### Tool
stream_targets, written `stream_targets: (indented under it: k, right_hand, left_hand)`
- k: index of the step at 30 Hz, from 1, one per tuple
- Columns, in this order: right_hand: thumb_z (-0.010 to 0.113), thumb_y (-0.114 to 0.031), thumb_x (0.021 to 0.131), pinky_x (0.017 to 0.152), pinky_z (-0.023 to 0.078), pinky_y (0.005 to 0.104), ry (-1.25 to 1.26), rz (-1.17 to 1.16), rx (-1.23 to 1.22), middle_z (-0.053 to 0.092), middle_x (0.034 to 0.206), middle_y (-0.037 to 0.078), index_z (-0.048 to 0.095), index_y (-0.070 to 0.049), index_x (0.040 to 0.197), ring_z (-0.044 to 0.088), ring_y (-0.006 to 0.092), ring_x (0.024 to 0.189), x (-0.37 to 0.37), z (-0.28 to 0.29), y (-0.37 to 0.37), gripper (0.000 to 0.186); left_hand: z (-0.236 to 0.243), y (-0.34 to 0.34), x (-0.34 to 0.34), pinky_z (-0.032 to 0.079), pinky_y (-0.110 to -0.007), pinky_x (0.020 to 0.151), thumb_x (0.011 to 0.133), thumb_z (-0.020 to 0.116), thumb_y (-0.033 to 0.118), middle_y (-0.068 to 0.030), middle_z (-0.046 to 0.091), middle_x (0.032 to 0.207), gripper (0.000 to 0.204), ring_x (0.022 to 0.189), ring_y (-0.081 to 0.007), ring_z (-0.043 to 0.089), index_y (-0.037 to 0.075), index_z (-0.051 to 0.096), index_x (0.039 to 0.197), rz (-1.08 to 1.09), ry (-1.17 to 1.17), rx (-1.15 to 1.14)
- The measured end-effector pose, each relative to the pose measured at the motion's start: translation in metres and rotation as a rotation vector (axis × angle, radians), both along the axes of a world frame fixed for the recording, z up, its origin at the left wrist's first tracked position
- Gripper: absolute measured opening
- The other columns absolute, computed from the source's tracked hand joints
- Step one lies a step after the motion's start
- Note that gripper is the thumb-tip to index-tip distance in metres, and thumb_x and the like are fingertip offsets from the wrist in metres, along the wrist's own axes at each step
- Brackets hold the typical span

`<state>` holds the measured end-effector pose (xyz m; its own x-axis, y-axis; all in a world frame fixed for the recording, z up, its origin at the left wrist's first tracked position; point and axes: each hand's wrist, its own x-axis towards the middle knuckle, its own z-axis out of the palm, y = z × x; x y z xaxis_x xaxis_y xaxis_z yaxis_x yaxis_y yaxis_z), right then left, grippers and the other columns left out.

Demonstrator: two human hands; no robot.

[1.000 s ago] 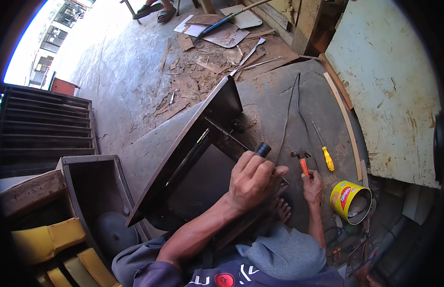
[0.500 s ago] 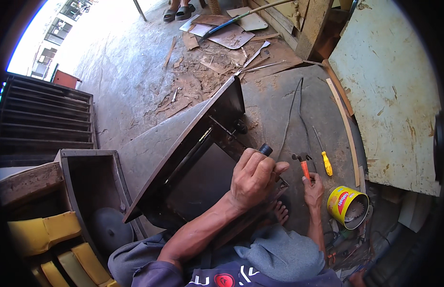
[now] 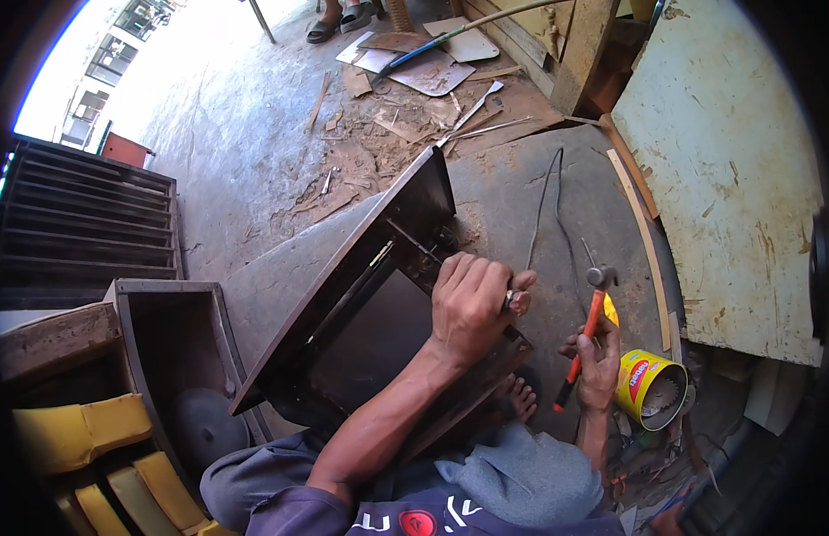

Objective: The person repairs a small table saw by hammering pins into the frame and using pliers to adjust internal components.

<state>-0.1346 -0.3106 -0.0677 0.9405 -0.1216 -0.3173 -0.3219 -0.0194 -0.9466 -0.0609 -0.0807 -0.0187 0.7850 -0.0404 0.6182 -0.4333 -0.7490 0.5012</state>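
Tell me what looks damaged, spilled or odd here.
Brown wood-like scraps lie strewn across the grey concrete floor beyond the dark brown panelled piece, looking like uncleared debris. The pale flat board at right is blotched with brown marks, so its surface looks worn.

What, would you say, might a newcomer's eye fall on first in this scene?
Probably the orange-handled hammer in the right hand, right of centre, with the yellow tin just beside that hand. Next comes the large dark piece slanting across the middle, the left hand clenched over its right side. Yellow pieces at the lower left also stand out.
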Motion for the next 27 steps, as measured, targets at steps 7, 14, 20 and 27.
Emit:
stream_targets:
  k: [7, 14, 20, 27]
  right_hand:
    - [0.057, -0.016, 0.103, 0.05, 0.044, 0.0197, -0.294, -0.066, 0.135, 0.059, 0.088, 0.006, 0.038, -0.002, 0.142, 0.056, 0.007, 0.062, 0.009, 0.051, 0.02, 0.046]
    - [0.057, -0.016, 0.103, 0.046, 0.036, 0.018, -0.241, 0.032, 0.184, 0.059, 0.084, 0.006, 0.036, -0.002, 0.144, 0.045, 0.0043, 0.051, 0.002, 0.053, 0.015, 0.048]
    - [0.056, -0.02, 0.103, 0.041, 0.036, 0.0193, -0.228, 0.043, 0.168, 0.055, 0.085, 0.006, 0.034, -0.007, 0.145, 0.044, 0.0046, 0.047, 0.001, 0.045, 0.016, 0.05]
    - [0.058, -0.014, 0.102, 0.044, 0.035, 0.0176, -0.214, 0.009, 0.196, 0.059, 0.086, 0.006, 0.037, -0.001, 0.145, 0.045, 0.0038, 0.05, 0.003, 0.047, 0.014, 0.049]
  left_hand:
    - [-0.002, -0.004, -0.006, 0.044, -0.038, 0.071, 0.078, 0.074, 0.013, -0.0053, 0.052, 0.062, 0.017, 0.059, -0.0248, 0.054, 0.01, 0.058, 0.072, 0.048, 0.059, 0.066]
    - [0.002, -0.009, -0.004, 0.043, -0.038, 0.07, 0.077, 0.074, 0.011, -0.0053, 0.047, 0.062, 0.016, 0.058, -0.0247, 0.052, 0.01, 0.059, 0.072, 0.038, 0.06, 0.022]
    - [-0.003, -0.005, -0.006, 0.043, -0.037, 0.073, 0.076, 0.073, 0.01, -0.0053, 0.049, 0.063, 0.013, 0.059, -0.0241, 0.052, 0.01, 0.06, 0.073, 0.025, 0.068, 0.045]
    - [-0.001, -0.007, -0.006, 0.044, -0.038, 0.075, 0.077, 0.072, 0.008, -0.0056, 0.05, 0.065, 0.011, 0.06, -0.0244, 0.053, 0.009, 0.061, 0.074, 0.032, 0.095, 0.04]
